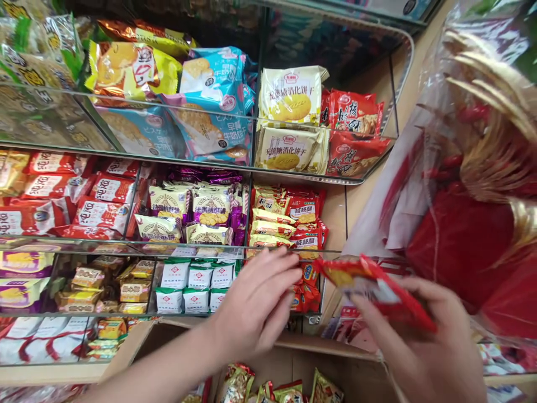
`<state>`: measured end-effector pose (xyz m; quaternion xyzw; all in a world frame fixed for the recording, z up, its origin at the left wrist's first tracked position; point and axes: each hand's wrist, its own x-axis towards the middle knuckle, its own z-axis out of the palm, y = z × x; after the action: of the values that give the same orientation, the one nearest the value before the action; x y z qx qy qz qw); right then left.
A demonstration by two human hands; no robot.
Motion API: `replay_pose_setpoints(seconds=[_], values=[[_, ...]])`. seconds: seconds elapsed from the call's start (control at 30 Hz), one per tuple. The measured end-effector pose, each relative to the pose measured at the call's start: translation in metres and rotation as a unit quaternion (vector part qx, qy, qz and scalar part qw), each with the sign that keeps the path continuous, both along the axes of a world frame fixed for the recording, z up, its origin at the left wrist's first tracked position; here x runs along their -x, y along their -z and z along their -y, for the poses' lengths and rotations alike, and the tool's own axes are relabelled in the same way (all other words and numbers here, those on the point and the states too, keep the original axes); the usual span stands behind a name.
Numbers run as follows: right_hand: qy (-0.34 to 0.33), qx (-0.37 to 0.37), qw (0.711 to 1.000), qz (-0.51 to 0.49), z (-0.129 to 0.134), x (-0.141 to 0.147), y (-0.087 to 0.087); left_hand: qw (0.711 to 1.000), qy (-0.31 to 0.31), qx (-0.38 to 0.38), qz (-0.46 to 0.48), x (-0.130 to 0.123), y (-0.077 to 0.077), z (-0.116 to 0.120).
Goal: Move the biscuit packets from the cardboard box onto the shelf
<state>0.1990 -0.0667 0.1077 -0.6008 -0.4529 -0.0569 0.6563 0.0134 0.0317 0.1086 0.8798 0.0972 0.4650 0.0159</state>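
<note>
In my right hand (440, 341) is a red snack packet (380, 291), pinched between thumb and fingers and tilted, its print blurred by motion. My left hand (262, 296) reaches up to the shelf with its fingers stretched out; I see nothing in it. Its fingertips are in front of the shelf's glass edge, just below the stacked red walnut cookie packets (305, 210) and the cream-and-red packets (272, 215) beside them. Partly behind that hand, smaller red packets (308, 294) fill a lower compartment.
Below my arms stands an open cardboard box (285, 361) with several gold-and-red packets (237, 383) in it. Glass-fronted shelves hold blue biscuit packs (213, 112), cream biscuit packs (291, 101) and white-and-green packs (197, 277). On the right hangs a plastic-wrapped red decoration (461, 246).
</note>
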Motion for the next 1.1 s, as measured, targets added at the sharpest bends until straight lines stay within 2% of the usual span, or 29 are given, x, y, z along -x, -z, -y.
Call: replay_pose_setpoints(seconds=[0.03, 0.07, 0.17, 0.23, 0.3, 0.37, 0.4, 0.5, 0.6, 0.83, 1.1], values=[[0.042, -0.004, 0.996, 0.078, -0.01, -0.006, -0.018, 0.996, -0.032, -0.07, -0.033, -0.001, -0.012, -0.01], [0.067, 0.006, 0.987, 0.148, -0.023, -0.011, -0.035, 0.989, -0.072, -0.109, -0.063, -0.004, -0.024, -0.02], [0.064, 0.093, 0.945, 0.307, -0.069, -0.019, -0.073, 0.963, -0.188, -0.128, -0.145, -0.021, -0.051, -0.047], [0.054, 0.194, 0.904, 0.378, -0.098, -0.02, -0.087, 0.946, -0.237, -0.117, -0.186, -0.031, -0.06, -0.059], [0.044, 0.294, 0.849, 0.437, -0.123, -0.019, -0.096, 0.934, -0.263, -0.114, -0.214, -0.038, -0.063, -0.067], [0.024, 0.346, 0.807, 0.477, -0.141, -0.019, -0.101, 0.926, -0.277, -0.115, -0.23, -0.041, -0.064, -0.072], [0.009, 0.354, 0.796, 0.491, -0.149, -0.019, -0.104, 0.923, -0.283, -0.115, -0.236, -0.041, -0.064, -0.073], [-0.013, 0.36, 0.789, 0.498, -0.164, -0.02, -0.109, 0.915, -0.301, -0.117, -0.244, -0.041, -0.065, -0.073], [0.002, 0.363, 0.793, 0.49, -0.171, -0.022, -0.112, 0.907, -0.318, -0.12, -0.249, -0.043, -0.068, -0.073], [-0.016, 0.374, 0.778, 0.505, -0.176, -0.03, -0.107, 0.891, -0.343, -0.115, -0.274, -0.053, -0.074, -0.079], [-0.027, 0.368, 0.776, 0.511, -0.174, -0.036, -0.1, 0.89, -0.337, -0.123, -0.283, -0.049, -0.074, -0.077]])
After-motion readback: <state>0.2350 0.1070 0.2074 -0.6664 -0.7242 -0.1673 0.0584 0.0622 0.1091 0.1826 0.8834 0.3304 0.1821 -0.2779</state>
